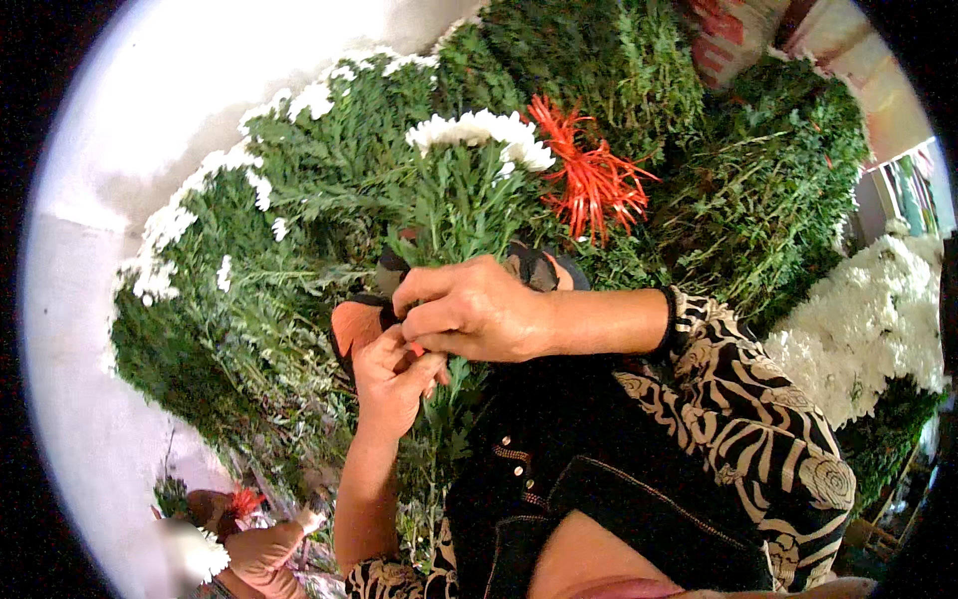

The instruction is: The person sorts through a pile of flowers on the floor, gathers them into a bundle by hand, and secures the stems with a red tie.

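A bunch of white chrysanthemums [479, 131] lies before me, heads pointing away and leafy green stems running under my hands. My left hand [397, 374] comes up from below, fingers bent and pinched together at the stems. From the right reaches my right hand [471, 311], its curled fingertips meeting the left ones. A bit of red plastic strip [416, 349] shows between the fingers of both hands; its ends are hidden. Just beyond the flower heads, to the right, lies a tangle of red plastic strips [595, 176].
Big heaps of chrysanthemum bunches [314, 180] surround me on the left, ahead and right. More white blooms [868, 329] are piled at far right. Orange-and-black footwear [358, 326] is beside my left hand. At lower left, a co-worker's hand [262, 554] is near red strips and a white flower.
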### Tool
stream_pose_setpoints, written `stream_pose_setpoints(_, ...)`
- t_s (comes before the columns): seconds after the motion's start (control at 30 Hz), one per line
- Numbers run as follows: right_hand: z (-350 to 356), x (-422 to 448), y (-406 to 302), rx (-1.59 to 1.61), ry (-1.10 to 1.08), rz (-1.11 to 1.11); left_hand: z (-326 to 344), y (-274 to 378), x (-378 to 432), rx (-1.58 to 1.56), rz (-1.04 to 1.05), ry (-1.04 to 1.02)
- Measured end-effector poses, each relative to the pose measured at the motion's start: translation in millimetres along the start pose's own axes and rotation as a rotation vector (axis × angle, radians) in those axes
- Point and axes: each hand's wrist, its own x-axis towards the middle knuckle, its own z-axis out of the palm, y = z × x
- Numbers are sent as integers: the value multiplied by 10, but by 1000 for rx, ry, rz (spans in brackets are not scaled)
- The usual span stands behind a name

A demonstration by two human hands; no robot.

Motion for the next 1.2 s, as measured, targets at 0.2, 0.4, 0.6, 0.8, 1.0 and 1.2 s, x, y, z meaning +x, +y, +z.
stream_pose_setpoints(0.2,16,-55,-9,-16,-215,95,4,-186,-43,-71,146,95)
stream_pose_setpoints(0.4,-11,-150,-29,-126,-211,94,-61,-197,-35,-267,90,74)
stream_pose_setpoints(0.6,-97,-131,-78,-119,-343,21,-65,-199,12,55,253,146)
stream_pose_setpoints(0.8,-24,77,168,-65,-338,100,-127,-66,112,1056,1154,157)
stream_pose_setpoints(1.0,33,160,201,-22,-393,91,-160,-134,109,1089,1219,244)
stream_pose_setpoints(1.2,-19,43,227,54,-301,108,-148,-131,111,857,988,248)
